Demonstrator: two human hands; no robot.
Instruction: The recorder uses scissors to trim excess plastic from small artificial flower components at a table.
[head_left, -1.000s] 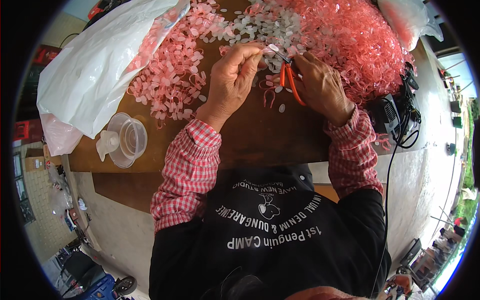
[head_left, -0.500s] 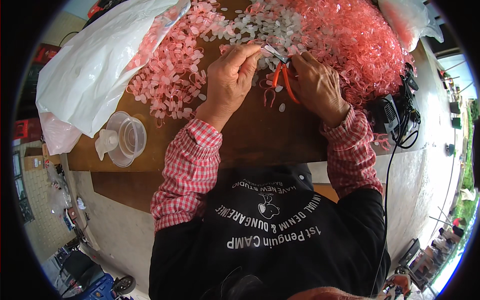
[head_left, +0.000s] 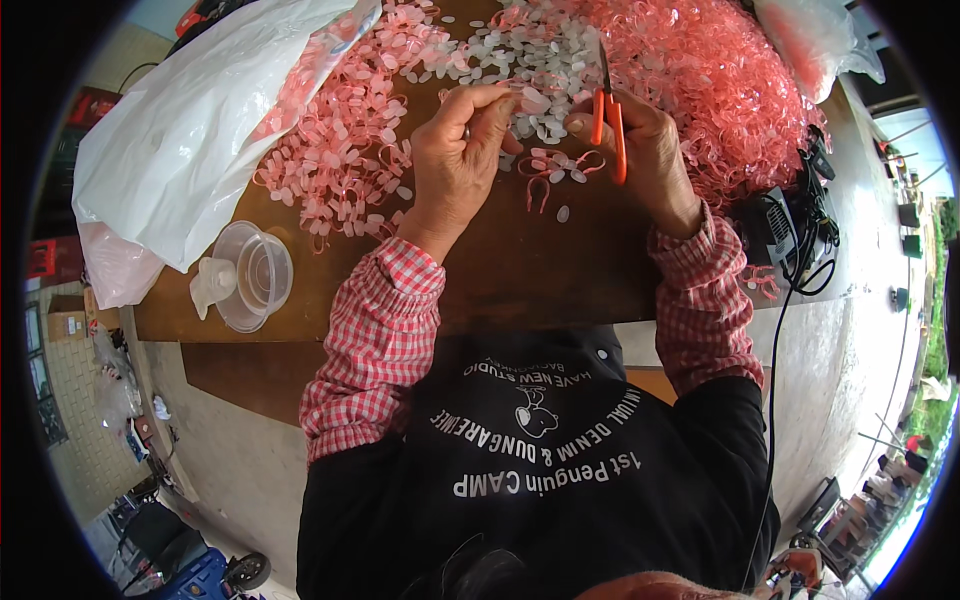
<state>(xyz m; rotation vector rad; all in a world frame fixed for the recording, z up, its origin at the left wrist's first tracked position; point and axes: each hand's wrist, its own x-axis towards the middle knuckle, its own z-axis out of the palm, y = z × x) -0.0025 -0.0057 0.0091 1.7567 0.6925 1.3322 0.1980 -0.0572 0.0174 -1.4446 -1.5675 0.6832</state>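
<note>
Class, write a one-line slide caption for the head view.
Left hand holds a small translucent piece; right hand holds orange-handled scissors near a pink heap.

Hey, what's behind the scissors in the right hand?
Behind the scissors, white ovals and a pink heap show around the blades, part of the right hand beside the handles. Whatever the scissors directly cover can't be seen.

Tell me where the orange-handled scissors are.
In the head view, right of centre, the scissors are in the right hand, near the large pink pile.
</note>
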